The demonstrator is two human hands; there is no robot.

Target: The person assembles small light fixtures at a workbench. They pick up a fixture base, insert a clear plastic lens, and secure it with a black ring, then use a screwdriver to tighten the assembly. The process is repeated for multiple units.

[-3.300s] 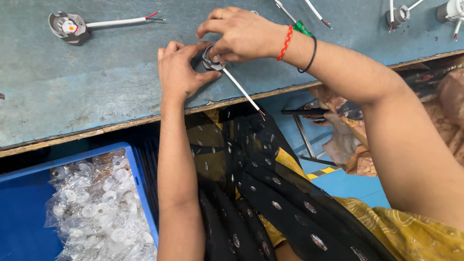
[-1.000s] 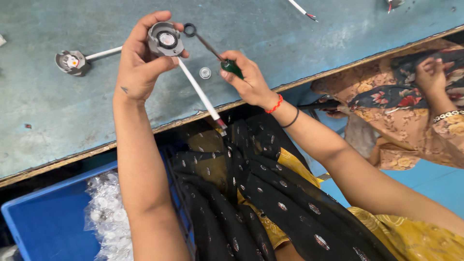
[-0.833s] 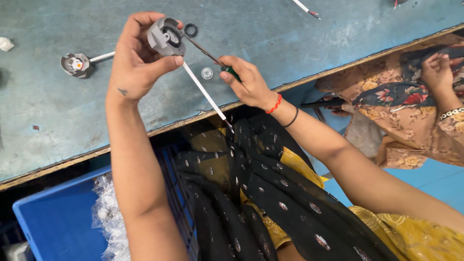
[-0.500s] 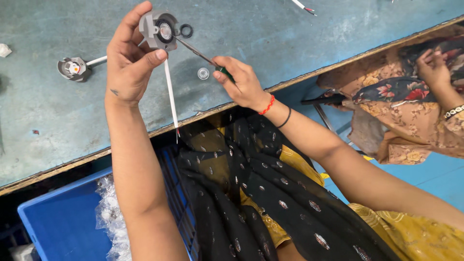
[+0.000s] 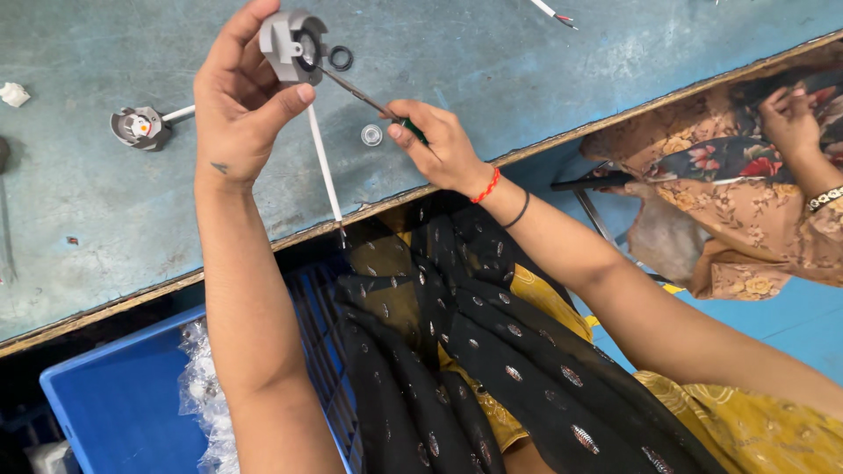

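Far left of the fingers, lying on the blue-grey tabletop [image 5: 544,70]: a small white scrap [image 5: 14,93], then a second grey round fitting [image 5: 136,127] with a white wire running toward the left hand. Lower, beneath the tabletop's edge and beside the left forearm: a blue crate [image 5: 114,395] with a clear bag of small transparent parts [image 5: 206,399].

Left hand [image 5: 237,105] raised over the tabletop, fingers [image 5: 279,101] clamped on a grey round fitting [image 5: 290,42], thumb pressing from below and forefinger arched over the top. Hanging down from that fitting past the thumb: a white wire [image 5: 323,162], its bare tip reaching just past the tabletop's edge.

Just right of the held fitting, lying flat on the tabletop: a small black ring [image 5: 341,58]. Between the two hands: the thin metal shaft of a screwdriver [image 5: 360,95], tip touching the face of the grey fitting, shaft slanting down to the right. Below the shaft, just left of the right fingertips: a small clear round piece [image 5: 371,134] on the tabletop.

Right hand [image 5: 443,149], fingers [image 5: 406,132] closed on the screwdriver's green handle, with red and black bands at the wrist. Further right along the top edge: a loose wire end [image 5: 553,12]. Far right, well apart from both hands: another person's hand [image 5: 790,118] resting on floral cloth.
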